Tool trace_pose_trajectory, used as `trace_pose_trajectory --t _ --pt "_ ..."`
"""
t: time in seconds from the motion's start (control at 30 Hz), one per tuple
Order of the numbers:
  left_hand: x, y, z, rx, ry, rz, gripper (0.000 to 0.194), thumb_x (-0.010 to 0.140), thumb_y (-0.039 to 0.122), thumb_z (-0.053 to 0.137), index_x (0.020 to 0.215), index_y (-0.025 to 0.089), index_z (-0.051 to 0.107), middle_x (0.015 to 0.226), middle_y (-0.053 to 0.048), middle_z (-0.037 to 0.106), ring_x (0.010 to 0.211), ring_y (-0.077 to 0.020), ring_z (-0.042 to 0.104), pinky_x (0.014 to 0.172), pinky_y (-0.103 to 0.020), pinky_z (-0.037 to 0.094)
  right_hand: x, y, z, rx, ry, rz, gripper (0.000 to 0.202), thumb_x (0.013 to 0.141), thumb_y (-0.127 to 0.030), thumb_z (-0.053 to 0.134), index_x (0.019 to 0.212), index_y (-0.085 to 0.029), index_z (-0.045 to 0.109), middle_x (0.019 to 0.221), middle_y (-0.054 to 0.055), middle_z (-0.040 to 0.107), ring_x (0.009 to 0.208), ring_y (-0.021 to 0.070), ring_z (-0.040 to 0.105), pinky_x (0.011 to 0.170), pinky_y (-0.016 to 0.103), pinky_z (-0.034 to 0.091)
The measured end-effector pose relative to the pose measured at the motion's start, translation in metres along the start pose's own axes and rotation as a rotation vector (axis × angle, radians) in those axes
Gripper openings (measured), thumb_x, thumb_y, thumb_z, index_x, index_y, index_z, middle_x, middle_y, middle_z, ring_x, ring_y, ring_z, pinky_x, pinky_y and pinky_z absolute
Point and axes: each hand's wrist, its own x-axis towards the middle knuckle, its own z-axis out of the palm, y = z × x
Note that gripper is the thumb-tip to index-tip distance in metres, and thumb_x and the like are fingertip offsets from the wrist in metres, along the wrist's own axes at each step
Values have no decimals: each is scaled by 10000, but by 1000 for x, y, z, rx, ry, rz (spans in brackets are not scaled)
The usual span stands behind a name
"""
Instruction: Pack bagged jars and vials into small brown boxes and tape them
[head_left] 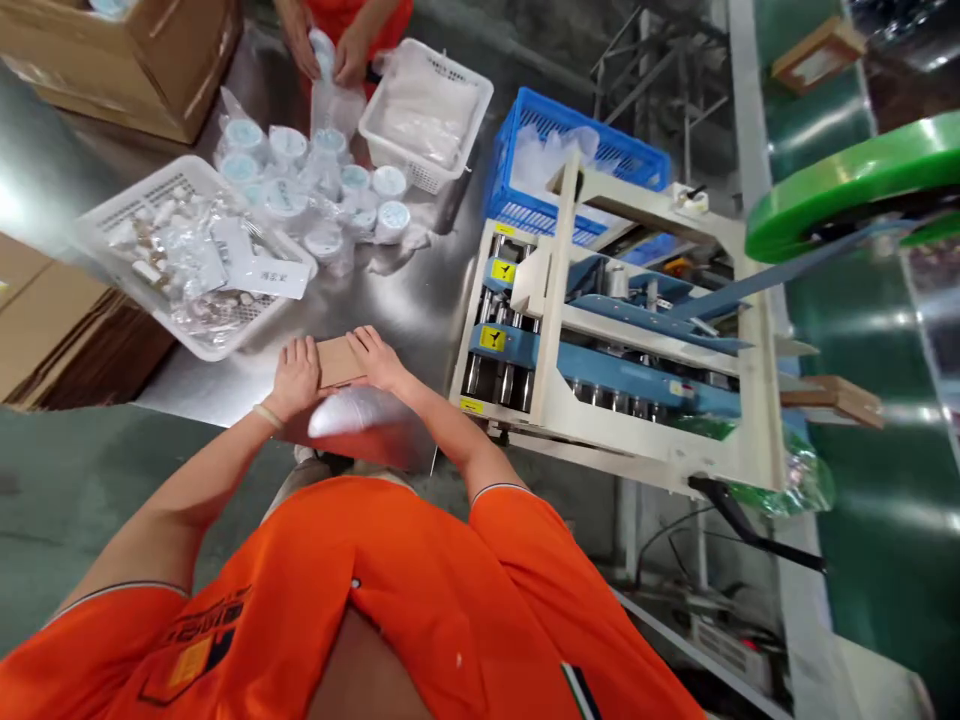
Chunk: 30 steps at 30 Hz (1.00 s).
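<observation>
Between my two hands is a small brown cardboard box, at the front edge of the metal table. My left hand grips its left end, fingers bent over the top. At the right end, my right hand is closed on the same box. Just in front of my body, below the box, lies a whitish rounded shape, which I cannot make out clearly. Beyond my left hand stands a white plastic basket holding small bagged parts and a white printed label card.
Several round tubs in clear bags cluster behind the basket. A co-worker's hands hold a similar tub near another white basket. Carton stacks stand left. At right are a box-taping machine, a blue crate and a green conveyor.
</observation>
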Motion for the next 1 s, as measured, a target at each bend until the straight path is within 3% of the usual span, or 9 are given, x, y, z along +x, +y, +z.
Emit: trace_pose_trajectory --t 0.07,0.17,0.3,0.4,0.5,0.7,0.77,0.83,1.0 --pt "17 7 6 15 -19 19 1219 1012 1043 649 1647 4 642 1526 -417 704 1528 -664 629 1297 -804 506 -4 19 -4 49 74 71 1342 838 -370 1172 1956 -156 461 1968 298 453 1918 448 335 1563 578 379" --pt "72 30 14 33 -47 85 1220 983 1069 649 1563 -4 664 1467 -405 702 1458 -646 645 1276 -777 506 -33 48 -3 94 300 453 1420 831 -400 1175 1969 -85 386 1956 382 403 1876 501 399 1542 638 382" --pt "174 89 24 2 -69 239 1117 1003 1083 629 1398 40 692 1382 -344 721 1434 -590 634 1303 -727 463 -88 70 23 107 411 892 981 1078 -489 939 1864 -62 535 1791 419 588 1668 536 635 1383 706 551" --pt "245 149 38 -49 -103 341 1057 984 1042 728 1354 52 696 1354 -336 724 1421 -557 631 1310 -695 458 -107 75 49 42 341 874 609 1186 -470 757 1718 -176 726 1743 345 685 1592 508 693 1293 715 622" --pt "295 219 64 -76 -147 408 1142 844 903 984 1464 -13 702 1488 -420 694 1481 -605 618 1320 -732 462 -109 78 61 -3 288 836 568 1213 -512 680 1693 -224 774 1754 312 696 1588 528 684 1247 741 631" --pt "309 344 121 -305 -134 542 1452 838 783 1071 1788 -133 465 1829 -532 434 1834 -734 292 1502 -835 242 -110 86 56 -20 209 832 572 1240 -541 616 1724 -277 766 1777 241 693 1615 504 676 1301 703 601" --pt "282 344 125 -368 -75 538 1479 881 747 1062 1898 -54 346 1929 -506 305 1895 -704 172 1522 -854 210 -113 88 52 -29 244 828 536 1215 -495 654 1670 -250 794 1718 264 718 1585 493 698 1292 677 615" --pt "239 310 119 -397 2 538 1284 997 630 989 1955 90 325 1972 -413 323 1923 -607 224 1531 -824 290 -118 87 48 -40 293 828 490 1181 -449 686 1587 -212 826 1642 295 745 1532 495 724 1248 663 643" --pt "91 128 58 -422 328 528 566 1252 438 556 1768 212 618 1650 -268 694 1730 -456 588 1426 -791 512 -110 70 32 -101 333 737 414 1143 -305 587 1435 -190 856 1463 348 797 1413 536 761 1129 754 661"
